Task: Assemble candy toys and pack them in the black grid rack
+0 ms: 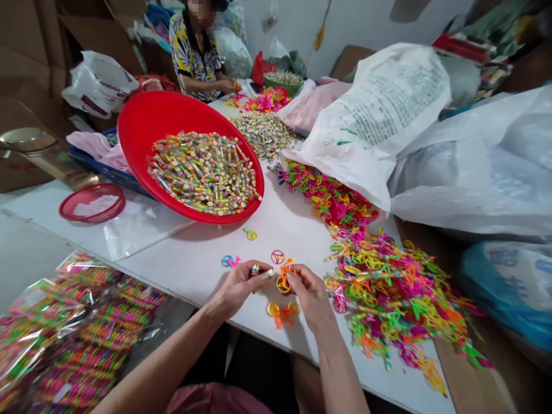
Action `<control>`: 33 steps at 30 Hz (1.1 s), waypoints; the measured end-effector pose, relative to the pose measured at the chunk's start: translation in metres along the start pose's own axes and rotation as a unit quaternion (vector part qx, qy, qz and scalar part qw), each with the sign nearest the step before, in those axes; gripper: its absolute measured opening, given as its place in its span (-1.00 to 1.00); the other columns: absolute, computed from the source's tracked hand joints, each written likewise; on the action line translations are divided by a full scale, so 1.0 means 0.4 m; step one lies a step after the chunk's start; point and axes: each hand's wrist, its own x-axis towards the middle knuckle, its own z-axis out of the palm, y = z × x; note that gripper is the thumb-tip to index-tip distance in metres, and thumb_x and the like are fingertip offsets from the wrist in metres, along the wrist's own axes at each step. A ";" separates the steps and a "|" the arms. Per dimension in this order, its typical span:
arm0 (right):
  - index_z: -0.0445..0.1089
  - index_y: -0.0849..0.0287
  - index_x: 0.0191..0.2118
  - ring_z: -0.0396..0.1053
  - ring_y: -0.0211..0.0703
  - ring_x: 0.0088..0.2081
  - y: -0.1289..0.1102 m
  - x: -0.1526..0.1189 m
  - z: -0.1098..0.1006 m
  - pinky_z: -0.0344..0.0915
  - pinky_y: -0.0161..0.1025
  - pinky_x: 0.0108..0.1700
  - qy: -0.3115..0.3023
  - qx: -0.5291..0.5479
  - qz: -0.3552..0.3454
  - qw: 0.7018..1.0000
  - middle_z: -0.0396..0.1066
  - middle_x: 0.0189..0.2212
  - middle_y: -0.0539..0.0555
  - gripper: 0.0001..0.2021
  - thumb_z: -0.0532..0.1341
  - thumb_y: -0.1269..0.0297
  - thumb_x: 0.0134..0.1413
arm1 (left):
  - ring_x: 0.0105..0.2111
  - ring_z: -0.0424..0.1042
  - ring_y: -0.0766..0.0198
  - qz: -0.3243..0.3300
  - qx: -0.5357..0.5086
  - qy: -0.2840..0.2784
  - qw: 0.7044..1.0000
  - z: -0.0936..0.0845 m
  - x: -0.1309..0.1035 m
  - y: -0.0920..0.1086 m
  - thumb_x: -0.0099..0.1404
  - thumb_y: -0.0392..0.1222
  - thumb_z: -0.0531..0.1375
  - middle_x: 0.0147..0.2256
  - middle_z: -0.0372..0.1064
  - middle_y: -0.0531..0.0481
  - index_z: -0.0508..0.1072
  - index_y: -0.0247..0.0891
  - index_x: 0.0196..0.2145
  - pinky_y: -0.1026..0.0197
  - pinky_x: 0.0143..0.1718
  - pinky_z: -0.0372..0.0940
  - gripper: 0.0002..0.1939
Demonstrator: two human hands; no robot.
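Observation:
Near the table's front edge, my left hand is closed with small wrapped candy rolls between thumb and fingers; their patterned ends stick out. My right hand pinches an orange plastic toy with a yellow wheel, apart from the rolls by a small gap. Just below lies an orange toy with yellow rings. A red ring is above the hands, a blue and pink toy beside my left hand, and a yellow-green toy farther up.
A tilted red basin holds many wrapped rolls. Colourful plastic toys spill from a white sack at right. A red basket sits at left, packed bags below. Across the table another person handles small orange pieces.

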 end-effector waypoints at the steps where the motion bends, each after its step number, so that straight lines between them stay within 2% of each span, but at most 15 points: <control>1: 0.36 0.20 -0.36 0.25 -0.28 -0.49 0.002 0.001 0.004 0.25 -0.33 -0.41 -0.001 0.000 -0.008 1.000 0.30 -0.55 -0.04 -0.73 0.20 0.07 -0.01 | -0.57 0.12 0.45 -0.001 -0.003 0.008 1.000 -0.001 -0.002 0.001 0.05 -0.10 0.29 -0.55 0.25 0.09 0.46 -0.34 -0.27 0.35 -0.53 0.00 -0.69; 5: 0.29 0.20 -0.53 0.18 -0.32 -0.54 0.006 -0.011 0.021 0.16 -0.37 -0.49 -0.002 -0.024 0.003 1.000 0.23 -0.63 -0.07 -0.71 0.23 0.08 -0.05 | -0.47 0.25 0.39 -0.019 -0.022 0.022 0.999 -0.003 -0.011 -0.004 -0.03 -0.12 0.34 -0.46 0.35 0.05 0.45 -0.32 -0.33 0.33 -0.42 0.11 -0.69; 9: 0.30 0.21 -0.55 0.13 -0.37 -0.59 0.013 -0.036 0.018 0.11 -0.39 -0.53 -0.006 0.010 0.025 1.000 0.21 -0.66 -0.10 -0.71 0.25 0.08 -0.06 | -0.44 0.28 0.35 -0.021 0.017 0.018 0.999 -0.001 -0.025 -0.003 -0.05 -0.13 0.35 -0.44 0.36 0.03 0.44 -0.32 -0.35 0.31 -0.39 0.14 -0.69; 13: 0.31 0.21 -0.52 0.15 -0.36 -0.61 0.023 -0.052 -0.003 0.11 -0.38 -0.55 -0.041 0.042 0.051 0.997 0.25 -0.65 -0.08 -0.73 0.25 0.10 -0.06 | -0.45 0.26 0.33 -0.010 0.117 -0.049 0.992 -0.002 -0.040 0.021 0.02 -0.09 0.29 -0.45 0.34 0.02 0.44 -0.33 -0.35 0.31 -0.41 0.12 -0.72; 16: 0.29 0.21 -0.53 0.15 -0.35 -0.61 0.038 -0.064 -0.005 0.10 -0.37 -0.55 -0.029 0.035 0.059 0.997 0.25 -0.66 -0.08 -0.73 0.25 0.10 -0.09 | -0.47 0.23 0.35 0.014 0.208 -0.078 0.975 0.000 -0.053 0.026 0.08 -0.11 0.24 -0.48 0.32 0.05 0.45 -0.32 -0.37 0.31 -0.44 0.09 -0.79; 18: 0.25 0.19 -0.57 0.14 -0.33 -0.61 0.051 -0.073 0.012 0.09 -0.36 -0.55 0.021 -0.018 0.043 0.999 0.21 -0.68 -0.09 -0.72 0.23 0.11 -0.08 | -0.48 0.20 0.36 0.033 0.260 -0.046 0.964 0.006 -0.064 0.011 0.09 -0.16 0.22 -0.50 0.29 0.08 0.44 -0.30 -0.39 0.32 -0.45 0.07 -0.84; 22: 0.21 0.16 -0.60 0.15 -0.30 -0.59 0.066 -0.082 0.070 0.10 -0.36 -0.51 0.121 -0.185 -0.012 0.975 0.19 -0.68 -0.09 -0.73 0.15 0.14 0.00 | -0.52 0.15 0.37 0.029 0.287 0.084 0.954 0.031 -0.085 -0.035 0.10 -0.18 0.19 -0.56 0.21 0.11 0.42 -0.31 -0.43 0.33 -0.49 0.05 -0.87; 24: 0.22 0.15 -0.59 0.15 -0.30 -0.59 0.047 -0.076 0.074 0.10 -0.36 -0.52 0.126 -0.239 -0.039 0.962 0.20 -0.68 -0.08 -0.73 0.11 0.14 0.02 | -0.53 0.16 0.37 0.021 0.270 0.122 0.955 0.047 -0.086 -0.037 0.11 -0.15 0.19 -0.56 0.22 0.10 0.42 -0.33 -0.42 0.33 -0.49 0.06 -0.83; 26: 0.26 0.16 -0.58 0.18 -0.29 -0.59 0.000 -0.068 0.036 0.12 -0.37 -0.52 0.113 -0.280 -0.081 0.950 0.23 -0.67 -0.07 -0.72 0.09 0.13 0.03 | -0.53 0.18 0.38 0.018 0.249 0.110 0.962 0.057 -0.078 -0.016 0.12 -0.11 0.18 -0.56 0.25 0.09 0.44 -0.32 -0.36 0.33 -0.49 0.09 -0.79; 28: 0.32 0.17 -0.55 0.23 -0.25 -0.54 -0.067 -0.068 -0.046 0.18 -0.34 -0.46 0.144 -0.343 -0.134 0.919 0.30 -0.62 -0.02 -0.72 0.08 0.12 0.05 | -0.52 0.22 0.39 0.011 0.206 0.084 0.975 0.052 -0.063 0.019 0.14 -0.06 0.17 -0.50 0.30 0.07 0.44 -0.31 -0.25 0.33 -0.48 0.12 -0.71; 29: 0.35 0.18 -0.52 0.26 -0.22 -0.51 -0.100 -0.073 -0.094 0.20 -0.30 -0.41 0.190 -0.391 -0.161 0.886 0.33 -0.58 0.01 -0.72 0.08 0.11 0.06 | -0.51 0.24 0.39 0.008 0.173 0.083 0.981 0.043 -0.057 0.036 0.15 -0.04 0.16 -0.45 0.32 0.05 0.42 -0.29 -0.18 0.33 -0.47 0.15 -0.67; 31: 0.41 0.22 -0.37 0.31 -0.05 -0.35 -0.145 -0.094 -0.178 0.23 -0.15 -0.27 0.299 -0.518 -0.195 0.777 0.38 -0.43 0.14 -0.71 0.10 0.10 0.06 | -0.48 0.28 0.39 0.004 0.108 0.103 0.989 0.017 -0.050 0.056 0.16 -0.03 0.16 -0.39 0.34 0.02 0.36 -0.30 -0.09 0.32 -0.45 0.18 -0.60; 32: 0.41 0.26 -0.29 0.30 0.04 -0.26 -0.149 -0.108 -0.202 0.22 -0.07 -0.21 0.332 -0.570 -0.201 0.724 0.38 -0.34 0.22 -0.70 0.11 0.11 0.05 | -0.48 0.28 0.39 0.001 0.090 0.110 0.990 0.002 -0.051 0.057 0.16 -0.04 0.17 -0.39 0.33 0.01 0.34 -0.31 -0.07 0.32 -0.46 0.18 -0.58; 33: 0.40 0.28 -0.23 0.27 0.10 -0.19 -0.138 -0.122 -0.209 0.21 -0.02 -0.17 0.329 -0.611 -0.208 0.689 0.36 -0.27 0.28 -0.71 0.11 0.16 0.06 | -0.48 0.28 0.39 -0.005 0.079 0.109 0.991 -0.012 -0.054 0.051 0.14 -0.05 0.18 -0.41 0.33 0.01 0.33 -0.33 -0.07 0.33 -0.47 0.17 -0.57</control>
